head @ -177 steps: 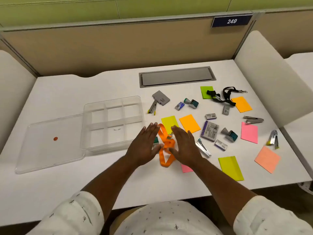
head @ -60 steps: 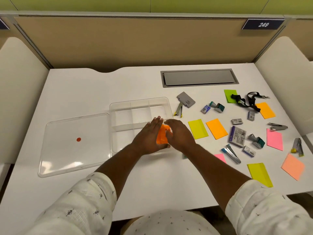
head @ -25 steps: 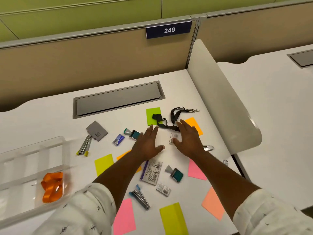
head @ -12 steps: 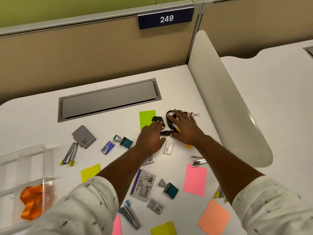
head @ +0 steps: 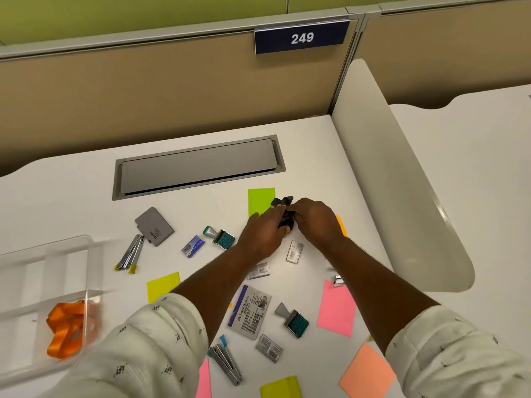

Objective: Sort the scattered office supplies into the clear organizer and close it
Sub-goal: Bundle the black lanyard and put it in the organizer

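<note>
Compartments of the clear organizer [head: 66, 245] show at the left edge of the worktop [head: 71, 202], smeared by motion blur. The orange lanyard [head: 66, 326] lies bunched in the cell at the organizer's near right corner. Well to the right of the organizer and farther from the person, the left hand [head: 263, 235] and the right hand [head: 316, 222] meet on the black lanyard [head: 284, 211], gathered into a wad between them. The left hand pinches it between fingers and thumb, and the right hand's fingers curl over its far side, so both are grasping it; whether the wad is lifted off the worktop cannot be told. Everything else lies loose to the organizer's right. Nearest it are the yellow-tipped stapler [head: 130, 252], the grey card holder [head: 154, 226] and the yellow note [head: 162, 285]. Farther right lie the blue staple box [head: 193, 246] and a teal stamp [head: 221, 238], just beside the left hand. The green note [head: 260, 201] lies partly under the wad. Right of the organizer's near edge lie the printed packet [head: 249, 311], a second teal stamp [head: 293, 320], the blue-tipped stapler [head: 225, 361], the pink note [head: 336, 308] and the salmon note [head: 367, 374].
</note>
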Demonstrator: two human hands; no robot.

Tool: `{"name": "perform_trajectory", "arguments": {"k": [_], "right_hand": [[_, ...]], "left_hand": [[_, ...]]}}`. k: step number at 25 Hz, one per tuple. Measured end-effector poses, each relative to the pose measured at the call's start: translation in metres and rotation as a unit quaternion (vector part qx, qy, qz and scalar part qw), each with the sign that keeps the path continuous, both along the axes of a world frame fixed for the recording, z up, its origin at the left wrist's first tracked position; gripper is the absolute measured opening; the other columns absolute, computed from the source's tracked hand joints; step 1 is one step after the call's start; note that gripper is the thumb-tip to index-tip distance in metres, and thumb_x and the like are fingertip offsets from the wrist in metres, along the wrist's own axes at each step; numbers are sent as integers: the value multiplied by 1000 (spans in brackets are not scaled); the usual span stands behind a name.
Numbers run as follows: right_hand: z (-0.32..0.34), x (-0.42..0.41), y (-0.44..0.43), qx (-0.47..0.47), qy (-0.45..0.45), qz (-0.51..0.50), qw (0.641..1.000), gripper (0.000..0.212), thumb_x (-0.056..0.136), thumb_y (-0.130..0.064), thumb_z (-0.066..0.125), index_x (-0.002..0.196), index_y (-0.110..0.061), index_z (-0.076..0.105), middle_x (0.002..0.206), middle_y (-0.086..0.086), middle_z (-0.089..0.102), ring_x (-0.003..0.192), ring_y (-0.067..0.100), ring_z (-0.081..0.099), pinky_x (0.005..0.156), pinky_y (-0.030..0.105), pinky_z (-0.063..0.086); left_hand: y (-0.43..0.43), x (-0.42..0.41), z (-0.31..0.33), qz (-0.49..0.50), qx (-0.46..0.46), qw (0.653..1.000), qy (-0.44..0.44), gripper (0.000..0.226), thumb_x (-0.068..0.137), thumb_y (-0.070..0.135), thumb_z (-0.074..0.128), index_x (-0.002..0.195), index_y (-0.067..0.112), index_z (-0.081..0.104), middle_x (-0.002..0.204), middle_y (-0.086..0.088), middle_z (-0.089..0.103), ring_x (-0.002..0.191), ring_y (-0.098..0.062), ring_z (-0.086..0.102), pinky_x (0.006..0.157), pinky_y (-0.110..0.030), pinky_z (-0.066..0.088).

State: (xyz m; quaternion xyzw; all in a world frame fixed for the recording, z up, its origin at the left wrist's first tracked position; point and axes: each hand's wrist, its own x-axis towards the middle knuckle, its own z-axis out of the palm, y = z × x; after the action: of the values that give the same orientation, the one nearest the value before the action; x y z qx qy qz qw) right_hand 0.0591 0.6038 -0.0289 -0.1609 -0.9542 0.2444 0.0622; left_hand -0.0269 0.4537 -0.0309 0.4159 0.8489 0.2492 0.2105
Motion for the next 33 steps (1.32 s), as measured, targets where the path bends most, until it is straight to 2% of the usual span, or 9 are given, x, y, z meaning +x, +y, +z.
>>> {"name": "perform_trajectory", "arguments": {"k": [6,11,14,18,21,25,27,30,33], "right_hand": [[32,-2,-29,-125,110,-59,984,26,88,-2,61,103,-17,77,101,2,76,92,20,70,85,30,52],[66,-2,-67,-77,187,-24,979,17,81,-1,68,90,-13,76,88,4,68,82,16,58,73,16,42],[81,2,-91,-114,171,-20,978,17,86,-3,66,97,-11,76,90,1,61,83,17,61,72,12,46],[98,6,-129,-83,206,44,974,30,88,5,61,113,-6,72,100,8,66,92,24,65,82,35,56],[96,8,-157,-105,208,35,972,41,90,-5,64,130,-14,61,118,2,64,104,17,63,87,39,55],[89,4,-221,-177,97,20,979,70,88,-29,71,149,-30,37,140,-9,54,103,4,63,87,24,53],[88,-6,-255,-210,85,10,974,79,85,-34,75,151,-36,31,137,-13,55,97,0,65,85,18,51],[92,-26,-309,-228,100,-27,968,79,81,-36,77,146,-43,33,121,-23,57,88,-5,67,79,15,51],[94,-49,-363,-217,133,-46,966,65,81,-28,78,138,-35,48,112,-18,64,85,-12,65,77,10,51]], "left_hand": [[-22,-3,29,53,73,995,-46,48,94,34,62,140,29,49,132,1,64,116,-21,60,95,-31,46],[-52,-3,61,91,127,988,-16,27,92,33,63,118,25,67,105,1,74,96,-19,68,85,-34,53],[-79,-1,80,101,126,987,-19,21,90,34,64,107,23,71,94,3,75,85,-17,67,78,-33,52],[-125,-4,98,132,142,980,-41,11,89,30,65,93,22,72,78,6,71,75,-14,64,71,-33,51],[-160,-12,109,161,157,973,-44,13,88,30,67,93,19,72,78,1,72,75,-17,65,68,-34,49],[-219,-28,117,176,162,970,-48,7,86,25,69,91,22,72,78,3,72,75,-16,65,67,-28,47],[-251,-39,119,168,158,972,-49,6,85,24,69,90,26,73,76,7,71,72,-11,63,63,-24,45],[-298,-56,122,172,158,971,-57,2,83,26,70,83,26,72,66,11,68,59,0,57,56,-23,41],[-347,-74,121,168,184,965,-75,4,81,31,73,78,28,72,64,8,70,57,0,59,56,-22,45]]}}
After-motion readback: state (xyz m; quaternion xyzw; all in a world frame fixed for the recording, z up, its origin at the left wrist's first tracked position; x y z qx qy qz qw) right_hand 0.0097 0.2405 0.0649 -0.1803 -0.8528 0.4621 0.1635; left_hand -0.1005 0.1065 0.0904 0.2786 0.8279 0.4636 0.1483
